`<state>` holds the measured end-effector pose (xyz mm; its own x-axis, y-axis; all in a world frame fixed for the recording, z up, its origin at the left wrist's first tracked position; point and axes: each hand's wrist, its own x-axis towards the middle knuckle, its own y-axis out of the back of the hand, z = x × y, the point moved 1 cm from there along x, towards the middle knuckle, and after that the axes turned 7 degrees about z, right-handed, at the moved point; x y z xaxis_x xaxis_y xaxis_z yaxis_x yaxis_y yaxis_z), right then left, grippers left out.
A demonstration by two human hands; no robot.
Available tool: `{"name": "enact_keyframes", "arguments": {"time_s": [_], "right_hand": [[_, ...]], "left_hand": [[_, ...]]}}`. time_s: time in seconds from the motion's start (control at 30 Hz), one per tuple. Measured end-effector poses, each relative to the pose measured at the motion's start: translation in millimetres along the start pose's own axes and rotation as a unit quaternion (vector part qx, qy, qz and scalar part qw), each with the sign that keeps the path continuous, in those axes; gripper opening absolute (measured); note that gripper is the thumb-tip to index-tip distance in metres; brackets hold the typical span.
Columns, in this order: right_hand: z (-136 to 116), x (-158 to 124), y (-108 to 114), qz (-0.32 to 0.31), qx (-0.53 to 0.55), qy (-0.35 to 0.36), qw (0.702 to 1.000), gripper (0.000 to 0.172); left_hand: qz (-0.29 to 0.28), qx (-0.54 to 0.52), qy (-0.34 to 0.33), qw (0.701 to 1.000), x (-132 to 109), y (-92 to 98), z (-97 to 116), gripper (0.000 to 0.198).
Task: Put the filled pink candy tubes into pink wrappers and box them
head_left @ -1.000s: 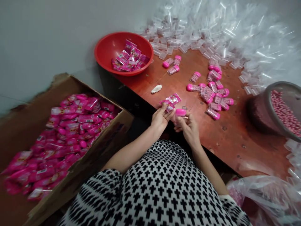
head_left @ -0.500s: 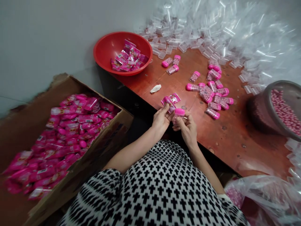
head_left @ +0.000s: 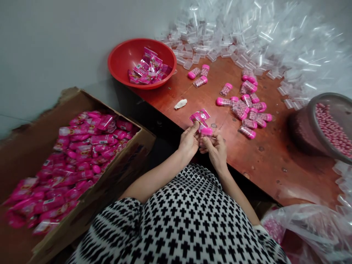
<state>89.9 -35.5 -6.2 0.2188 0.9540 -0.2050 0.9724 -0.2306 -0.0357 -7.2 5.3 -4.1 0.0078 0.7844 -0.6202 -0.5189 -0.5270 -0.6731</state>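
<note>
Both hands meet at the table (head_left: 275,165) edge — the left hand (head_left: 189,141) pinches a pink wrapper (head_left: 200,116) in a narrow grip, the right hand (head_left: 216,150) closed around a pink-capped bottle (head_left: 206,132) just beneath it, touching.

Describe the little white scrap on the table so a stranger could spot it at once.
Start at the red bowl on the far left edge of the brown table. Just nearer the person than the bowl, the white scrap lies alone on bare wood. It is the only white, crumpled thing; its neighbours are pink or clear.
</note>
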Motion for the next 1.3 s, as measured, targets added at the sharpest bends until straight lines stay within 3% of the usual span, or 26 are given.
{"name": "enact_keyframes", "arguments": {"time_s": [0.2, 0.47, 0.6, 0.77, 0.97, 1.17, 1.3], "right_hand": [[-1.7, 6.3, -1.9, -0.056, 0.086, -0.076, 0.992, 0.034], [-4.4, 5.1, -1.2, 0.013, 0.022, 0.026, 0.999, 0.032], [-0.9, 5.8, -1.3, 0.026, 0.013, 0.046, 0.999, 0.031], [0.0, 9.8, 0.3, 0.019, 0.038, 0.033, 0.999, 0.032], [4.6, 18.6, 6.3, -0.045, 0.120, -0.046, 0.991, 0.035], [2.2, 17.0, 3.6, 0.008, 0.030, 0.041, 0.999, 0.031], [3.1, 20.0, 0.7, -0.030, 0.075, 0.004, 0.997, 0.032]], "left_hand": [[-0.017, 0.069, -0.053, 0.996, -2.8, -1.5, 1.1, 0.039], [-0.103, 0.104, -0.071, 0.987, 0.4, -4.0, 6.5, 0.043], [-0.106, 0.139, -0.062, 0.983, 0.2, -4.2, 4.9, 0.047], [-0.100, 0.179, -0.078, 0.976, -0.9, -5.4, 2.5, 0.044], [-0.143, 0.247, -0.038, 0.958, 5.7, -6.2, 12.8, 0.034], [-0.143, 0.258, -0.049, 0.954, 11.9, -7.6, 19.2, 0.033], [-0.151, 0.263, -0.058, 0.951, 12.2, -7.1, 21.2, 0.032]]}}
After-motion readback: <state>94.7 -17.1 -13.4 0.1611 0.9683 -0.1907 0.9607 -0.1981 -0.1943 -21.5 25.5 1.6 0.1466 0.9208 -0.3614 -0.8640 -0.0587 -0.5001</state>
